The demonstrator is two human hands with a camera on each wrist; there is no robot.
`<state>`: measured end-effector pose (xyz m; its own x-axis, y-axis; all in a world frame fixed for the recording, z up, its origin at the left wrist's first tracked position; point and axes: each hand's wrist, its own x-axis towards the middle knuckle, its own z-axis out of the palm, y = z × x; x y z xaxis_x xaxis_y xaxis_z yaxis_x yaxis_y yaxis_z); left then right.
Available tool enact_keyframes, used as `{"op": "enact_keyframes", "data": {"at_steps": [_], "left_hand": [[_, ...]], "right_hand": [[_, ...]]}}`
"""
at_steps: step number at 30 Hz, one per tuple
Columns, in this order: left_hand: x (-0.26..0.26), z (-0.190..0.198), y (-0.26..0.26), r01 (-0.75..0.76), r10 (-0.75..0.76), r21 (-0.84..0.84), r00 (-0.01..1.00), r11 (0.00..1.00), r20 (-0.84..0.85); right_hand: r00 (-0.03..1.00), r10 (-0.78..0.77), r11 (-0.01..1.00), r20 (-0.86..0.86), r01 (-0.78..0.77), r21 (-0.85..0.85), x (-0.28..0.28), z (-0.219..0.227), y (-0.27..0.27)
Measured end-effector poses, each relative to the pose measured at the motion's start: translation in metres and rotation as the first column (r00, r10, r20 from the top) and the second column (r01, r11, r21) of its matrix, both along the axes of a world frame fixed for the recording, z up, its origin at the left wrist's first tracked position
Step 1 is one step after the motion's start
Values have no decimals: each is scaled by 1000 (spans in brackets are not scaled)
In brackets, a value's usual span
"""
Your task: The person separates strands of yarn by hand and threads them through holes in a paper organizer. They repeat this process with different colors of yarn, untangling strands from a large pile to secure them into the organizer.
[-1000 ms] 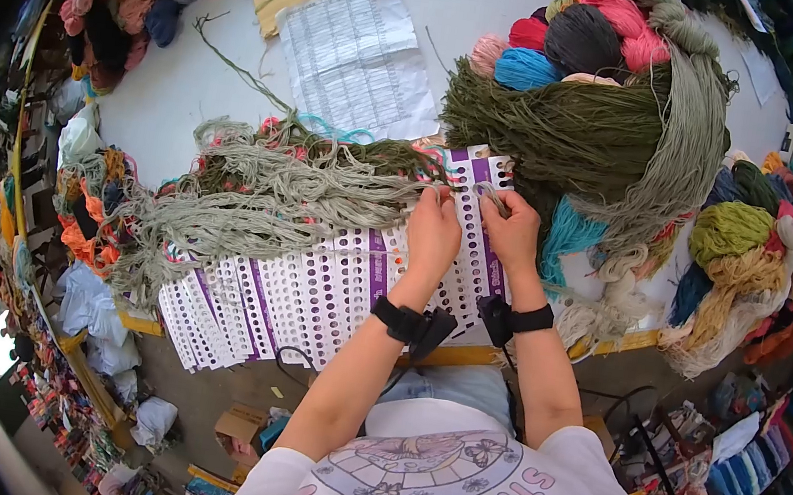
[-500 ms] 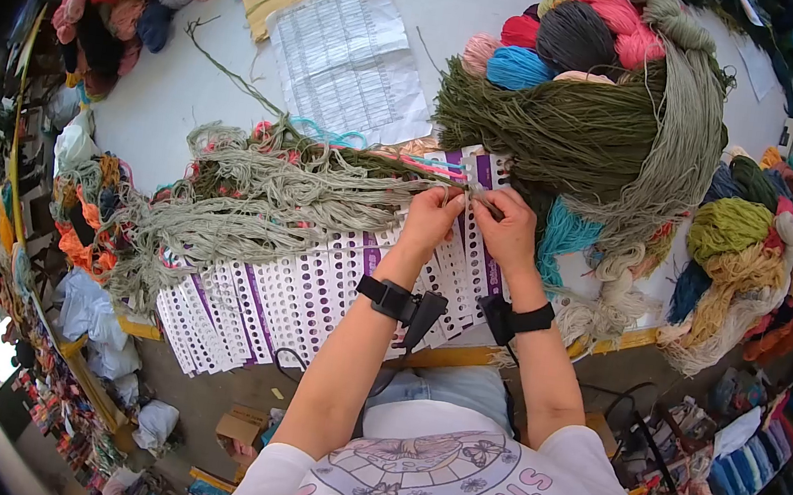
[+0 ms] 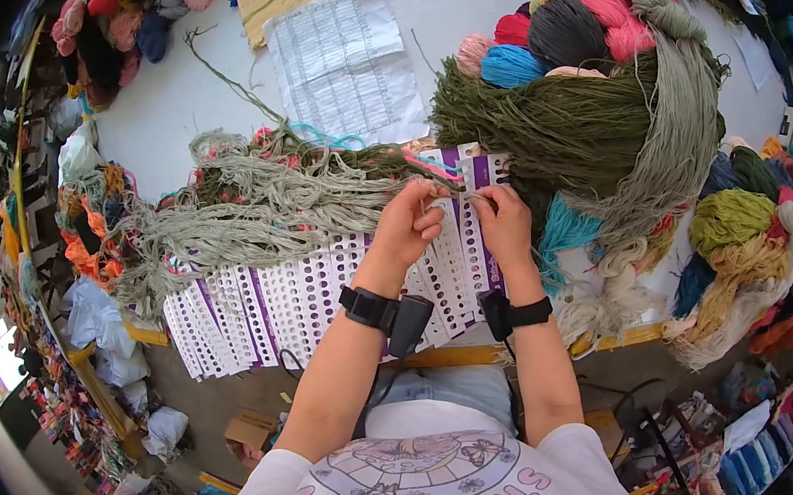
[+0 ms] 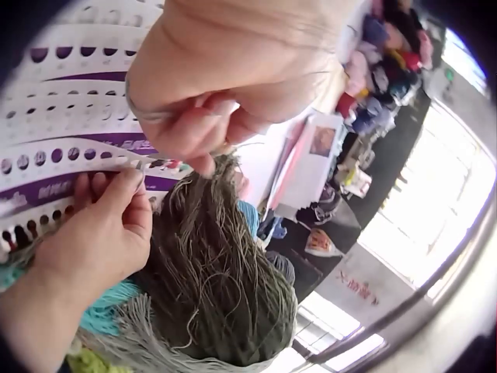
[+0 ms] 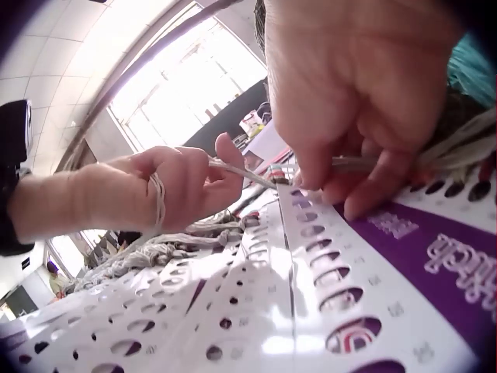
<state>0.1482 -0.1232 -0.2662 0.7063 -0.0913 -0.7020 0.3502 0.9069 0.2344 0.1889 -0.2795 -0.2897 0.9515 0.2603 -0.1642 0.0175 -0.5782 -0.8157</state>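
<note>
One straight, pale-grey thread point(image 5: 252, 178) stretches by the far end of a white, hole-punched cardboard strip point(image 5: 361, 272); the left hand point(image 3: 408, 224), its fingers curled nearly closed, grips it, and the right hand point(image 3: 505, 226) pinches it, thumb against fingers.
</note>
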Motion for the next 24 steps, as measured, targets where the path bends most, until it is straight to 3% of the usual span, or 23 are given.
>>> {"op": "enact_keyframes", "data": {"at_steps": [1, 2, 4, 5, 6, 7, 8, 9, 11, 12, 13, 14, 16, 17, 18, 19, 20, 22, 23, 24], "left_hand": [[-1, -3, 3, 34, -4, -201, 989, 979, 146], [0, -4, 1, 91, -73, -106, 984, 990, 161], [4, 8, -8, 195, -207, 86, 963, 977, 170], [4, 8, -18, 316, -382, 420, 921, 851, 82], [3, 1, -22, 329, -551, 720, 830, 611, 89], [4, -11, -25, 250, -694, 922, 720, 294, 26], [3, -23, -27, 94, -788, 994, 608, -49, -97], [5, -24, -24, 63, -757, 995, 646, -80, -102], [12, -22, 7, 320, -627, 921, 770, 221, -117], [17, -6, 44, 427, -550, 728, 831, 537, -82], [22, 11, 80, 428, -417, 456, 899, 780, -130], [23, 27, 112, 334, -248, 506, 941, 795, -230], [10, 34, 202, 167, -143, 429, 986, 888, -87], [3, 43, 236, 52, 1, 483, 994, 874, -109], [-6, 51, 276, -68, 65, 427, 998, 902, 21], [-13, 58, 303, -232, 174, 580, 972, 781, 155], [-10, 83, 300, -289, 340, 756, 936, 587, 93], [-9, 98, 276, 43, 413, 993, 907, 110, -85], [-13, 91, 264, 98, 326, 992, 938, 75, -117], [-20, 78, 247, 155, 239, 987, 958, 35, -159]], "right_hand": [[999, 24, 1000, -25, -25, -16, 3, 6, 0], [998, 49, 998, -49, -51, -30, 5, 9, 0], [975, 20, 987, -220, 15, 158, 7, -2, -4], [952, 19, 968, -305, 59, 244, 7, -7, -7], [900, -20, 963, -436, 134, 233, 9, -4, -7], [828, -57, 955, -558, 208, 211, 11, 2, -5], [737, -91, 943, -669, 279, 179, 12, 6, -4], [796, -98, 957, -598, 239, 162, 12, 1, -2], [890, -101, 978, -444, 170, 119, 8, -15, 1], [906, -76, 993, -417, 107, 53, 8, -11, 2], [920, -46, 999, -390, 44, -15, 8, -2, 4], [931, -13, 996, -365, -18, -82, 8, 5, 6], [957, 0, 980, -289, -59, -193, 3, 9, 10], [968, 8, 966, -253, -73, -249, 1, 10, 13], [971, -1, 958, -238, -68, -280, 1, 12, 15], [974, -8, 948, -225, -64, -312, 1, 14, 17], [978, -13, 937, -210, -62, -345, 1, 16, 19], [993, 18, 948, -119, -55, -315, 0, 19, 20], [997, 32, 954, -68, -51, -297, 2, 19, 23], [984, 147, 955, -95, -167, -246, 4, 24, 29]]}}
